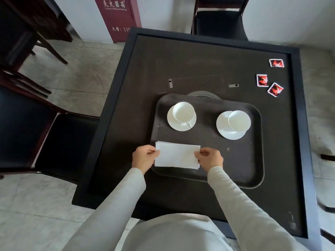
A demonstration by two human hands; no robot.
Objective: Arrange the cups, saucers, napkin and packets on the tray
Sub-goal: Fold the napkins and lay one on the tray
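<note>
A dark tray (253, 160) lies on the black table. On it stand two white cups on white saucers: the left cup (183, 112) on its saucer (174, 124), and the right cup (239, 121) on its saucer (223, 130). A folded white napkin (176, 154) lies over the tray's near left corner. My left hand (144, 157) pinches its left edge and my right hand (210, 158) pinches its right edge. Three red packets lie on the table's far right, off the tray: one (276, 63), a second (262, 80) and a third (275, 89).
The black table (181, 60) has a raised rim and a round inset behind the tray. Dark chairs stand at the far side (219, 20) and at the left (54, 142). A red cabinet (117, 17) stands against the wall.
</note>
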